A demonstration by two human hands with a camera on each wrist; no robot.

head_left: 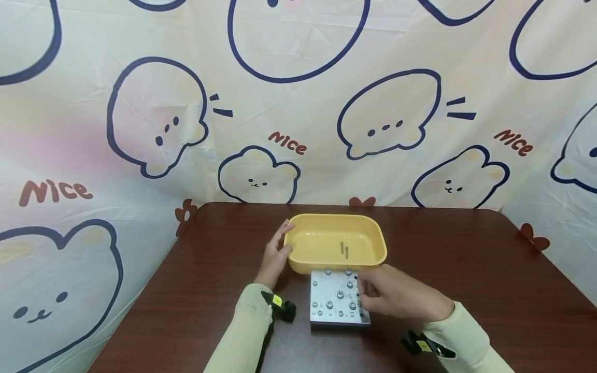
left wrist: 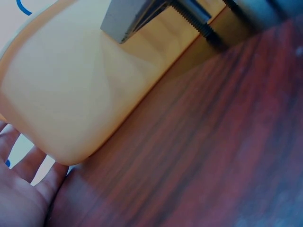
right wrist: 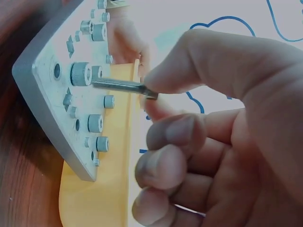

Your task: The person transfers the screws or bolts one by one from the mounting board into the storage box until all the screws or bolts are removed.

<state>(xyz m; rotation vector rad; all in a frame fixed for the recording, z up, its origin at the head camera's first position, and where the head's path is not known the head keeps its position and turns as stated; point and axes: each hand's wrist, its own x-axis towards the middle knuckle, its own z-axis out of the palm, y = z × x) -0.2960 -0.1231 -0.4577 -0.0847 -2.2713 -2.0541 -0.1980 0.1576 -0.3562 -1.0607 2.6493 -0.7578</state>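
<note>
In the head view my left hand [head_left: 274,259] rests at the left end of a yellow plastic tray [head_left: 336,263], thumb and fingers spread along its edge. The left wrist view shows those fingers [left wrist: 29,163], fairly straight against the tray's outer wall. With thumb and index finger my right hand [head_left: 401,292] pinches a slim metal screw [right wrist: 120,86]. Its free end points at a silver metal plate [right wrist: 42,52], in front of a knurled bolt head [right wrist: 80,74]; contact cannot be told. The other right fingers are curled. Bolts of different sizes stand in the plate [head_left: 322,295].
Two slim screws [head_left: 346,252] lie inside the tray. The plate sits just in front of the tray on a dark brown wooden table [head_left: 224,259]. A patterned cloth [head_left: 322,124] hangs behind the table. Black wrist cameras [head_left: 283,306] are strapped to both sleeves.
</note>
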